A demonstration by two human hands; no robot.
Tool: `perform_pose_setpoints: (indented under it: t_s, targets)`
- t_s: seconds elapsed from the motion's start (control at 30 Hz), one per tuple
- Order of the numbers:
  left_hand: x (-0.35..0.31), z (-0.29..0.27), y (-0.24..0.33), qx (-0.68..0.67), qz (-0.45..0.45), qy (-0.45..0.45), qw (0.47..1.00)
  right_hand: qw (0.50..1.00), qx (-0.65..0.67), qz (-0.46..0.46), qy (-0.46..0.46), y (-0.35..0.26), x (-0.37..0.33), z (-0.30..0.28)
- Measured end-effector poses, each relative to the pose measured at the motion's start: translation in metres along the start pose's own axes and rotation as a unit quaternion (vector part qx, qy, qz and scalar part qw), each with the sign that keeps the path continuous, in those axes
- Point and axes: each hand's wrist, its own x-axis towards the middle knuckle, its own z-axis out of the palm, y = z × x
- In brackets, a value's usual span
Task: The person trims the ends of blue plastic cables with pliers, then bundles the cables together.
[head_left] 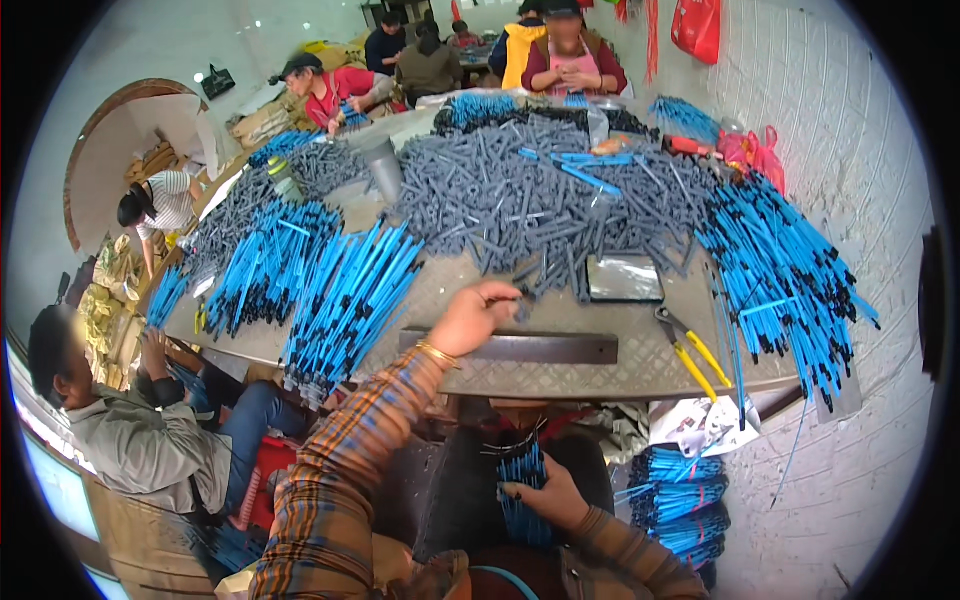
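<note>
My left hand (476, 313) reaches onto the metal table (640, 370) and pinches a small grey tube (519, 297) at the near edge of a big heap of grey tubes (530, 195). A gold bangle sits on that wrist. Down in my lap, my right hand (553, 497) grips a bundle of blue rods (522, 478) with thin wire ends sticking up. A flat dark metal bar (545, 347) lies on the table just in front of my left hand.
Piles of blue rods with black tips (345, 295) (785, 265) flank the grey heap. Yellow-handled pliers (688, 350) and a shiny flat tray (624, 277) lie to the right. Bundled blue rods (675, 500) sit on the floor. Several people sit around the table, one close on my left (120, 420).
</note>
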Motion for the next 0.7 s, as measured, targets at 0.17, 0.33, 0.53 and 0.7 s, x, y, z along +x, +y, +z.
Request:
perform_pose_setpoints:
  t_s: [0.17,0.33,0.53,0.7]
  targets:
    - [-0.065,-0.015,0.054,-0.374,-0.213,-0.036,0.902,1.0,0.004,0.0,0.002,-0.004,0.002,-0.005]
    - [-0.12,-0.022,0.033,-0.484,-0.222,-0.085,0.842,1.0,-0.021,-0.003,-0.009,0.0,0.004,-0.004]
    - [-0.143,-0.021,0.032,-0.484,-0.299,-0.12,0.814,0.999,-0.034,-0.012,-0.01,0.004,0.007,-0.002]
    - [-0.148,-0.017,0.029,-0.48,-0.299,-0.136,0.813,1.0,0.008,0.007,-0.022,0.002,0.009,-0.001]
